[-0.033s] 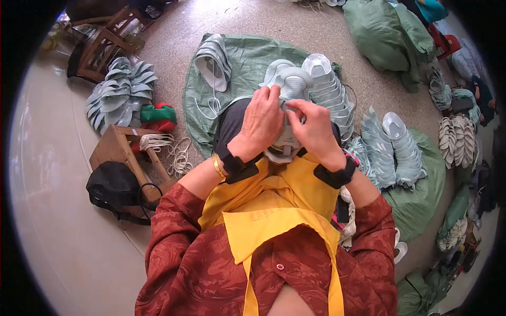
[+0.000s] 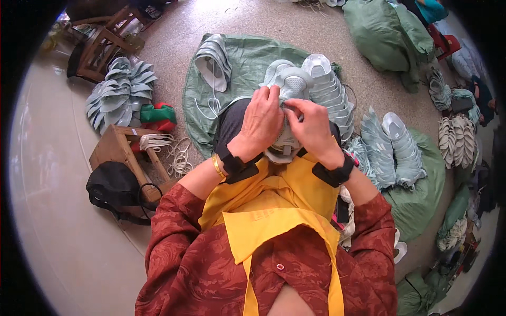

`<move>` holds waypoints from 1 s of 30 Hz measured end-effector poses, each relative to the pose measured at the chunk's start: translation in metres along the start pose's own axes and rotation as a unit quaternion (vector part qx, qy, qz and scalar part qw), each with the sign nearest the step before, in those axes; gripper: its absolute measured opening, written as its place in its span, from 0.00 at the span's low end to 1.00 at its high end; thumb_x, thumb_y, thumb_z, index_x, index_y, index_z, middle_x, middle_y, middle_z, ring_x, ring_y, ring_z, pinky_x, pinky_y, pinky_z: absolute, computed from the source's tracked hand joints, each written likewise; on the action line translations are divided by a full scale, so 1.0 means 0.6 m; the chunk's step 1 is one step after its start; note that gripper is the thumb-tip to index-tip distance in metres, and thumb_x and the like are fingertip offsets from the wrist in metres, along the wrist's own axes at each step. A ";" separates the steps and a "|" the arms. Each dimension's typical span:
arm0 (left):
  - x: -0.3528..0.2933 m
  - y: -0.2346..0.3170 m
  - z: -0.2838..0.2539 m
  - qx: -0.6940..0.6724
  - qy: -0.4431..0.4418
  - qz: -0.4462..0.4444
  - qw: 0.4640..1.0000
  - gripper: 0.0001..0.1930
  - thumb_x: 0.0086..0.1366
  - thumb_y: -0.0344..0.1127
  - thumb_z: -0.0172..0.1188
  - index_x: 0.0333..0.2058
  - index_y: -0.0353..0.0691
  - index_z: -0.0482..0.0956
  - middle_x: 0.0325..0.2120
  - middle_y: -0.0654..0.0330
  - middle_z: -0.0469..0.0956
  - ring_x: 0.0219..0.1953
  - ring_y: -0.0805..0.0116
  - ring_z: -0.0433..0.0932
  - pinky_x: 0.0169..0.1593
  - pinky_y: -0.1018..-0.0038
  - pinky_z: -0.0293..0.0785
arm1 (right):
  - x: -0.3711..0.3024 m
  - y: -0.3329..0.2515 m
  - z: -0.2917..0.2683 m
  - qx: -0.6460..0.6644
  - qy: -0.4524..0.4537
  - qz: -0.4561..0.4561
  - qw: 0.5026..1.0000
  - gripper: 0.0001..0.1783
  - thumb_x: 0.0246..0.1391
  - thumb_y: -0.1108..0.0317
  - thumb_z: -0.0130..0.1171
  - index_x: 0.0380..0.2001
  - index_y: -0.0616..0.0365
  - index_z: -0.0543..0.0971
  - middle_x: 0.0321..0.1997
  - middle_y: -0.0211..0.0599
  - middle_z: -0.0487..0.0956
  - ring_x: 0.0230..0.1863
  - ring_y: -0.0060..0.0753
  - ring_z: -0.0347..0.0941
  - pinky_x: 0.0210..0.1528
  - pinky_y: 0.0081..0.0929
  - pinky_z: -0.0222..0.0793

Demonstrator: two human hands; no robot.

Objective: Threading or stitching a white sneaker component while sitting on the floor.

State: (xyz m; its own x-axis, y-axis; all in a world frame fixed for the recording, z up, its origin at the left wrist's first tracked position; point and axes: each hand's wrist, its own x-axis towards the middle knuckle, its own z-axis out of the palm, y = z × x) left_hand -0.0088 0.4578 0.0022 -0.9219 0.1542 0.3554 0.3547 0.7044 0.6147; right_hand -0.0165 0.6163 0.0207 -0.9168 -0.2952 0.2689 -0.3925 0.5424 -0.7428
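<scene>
A pale grey-green shoe upper (image 2: 296,84) lies over my lap, its heel collar away from me and its toe toward the yellow apron. My left hand (image 2: 262,118) is closed on the upper's left side, thumb and fingers bent at the lacing area. Opposite it, my right hand (image 2: 310,124) pinches thumb and forefinger together over the eyelets. Whatever is in that pinch is too small and covered to make out. A thin white lace (image 2: 213,105) loops on the green sheet left of my knee; its far end runs toward my left hand.
Stacked uppers stand just right of the worked one (image 2: 332,95), at far left (image 2: 120,95) and farther right (image 2: 400,150). A green sheet (image 2: 253,50) lies on the floor. At left, a wooden stool (image 2: 129,145) carries white laces (image 2: 156,141), beside a black cap (image 2: 113,184).
My right hand has shifted very slightly to the left, toward the left fingers. My left hand and the shoe upper look unmoved.
</scene>
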 end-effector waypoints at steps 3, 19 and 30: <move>0.001 -0.002 -0.001 0.017 -0.006 0.012 1.000 0.15 0.56 0.23 0.56 0.43 0.30 0.68 0.38 0.42 0.70 0.45 0.40 0.70 0.49 0.53 0.69 | 0.006 0.014 0.013 -0.049 0.004 -0.038 0.998 0.07 0.56 0.72 0.61 0.37 0.64 0.83 0.36 0.51 0.82 0.40 0.54 0.79 0.44 0.44 0.75; -0.001 -0.029 0.020 -0.029 -0.006 0.036 0.999 0.12 0.60 0.23 0.52 0.42 0.30 0.67 0.39 0.41 0.69 0.44 0.40 0.68 0.49 0.53 0.66 | 0.002 0.004 0.031 -0.115 0.000 -0.022 0.993 0.07 0.57 0.75 0.60 0.38 0.65 0.80 0.38 0.53 0.81 0.42 0.59 0.78 0.44 0.48 0.74; -0.003 -0.036 0.030 -0.091 0.005 -0.001 0.996 0.11 0.60 0.22 0.51 0.42 0.32 0.67 0.39 0.42 0.69 0.44 0.40 0.69 0.49 0.53 0.66 | 0.014 0.004 0.036 -0.074 0.016 0.019 0.997 0.06 0.56 0.72 0.61 0.32 0.65 0.80 0.33 0.54 0.81 0.39 0.59 0.78 0.42 0.49 0.73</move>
State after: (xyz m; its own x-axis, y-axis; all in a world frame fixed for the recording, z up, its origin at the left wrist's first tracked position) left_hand -0.0178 0.4547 -0.0242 -0.9213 0.1451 0.3608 0.3762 0.5677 0.7323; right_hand -0.0239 0.5980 0.0078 -0.9323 -0.2481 0.2631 -0.3614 0.6641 -0.6544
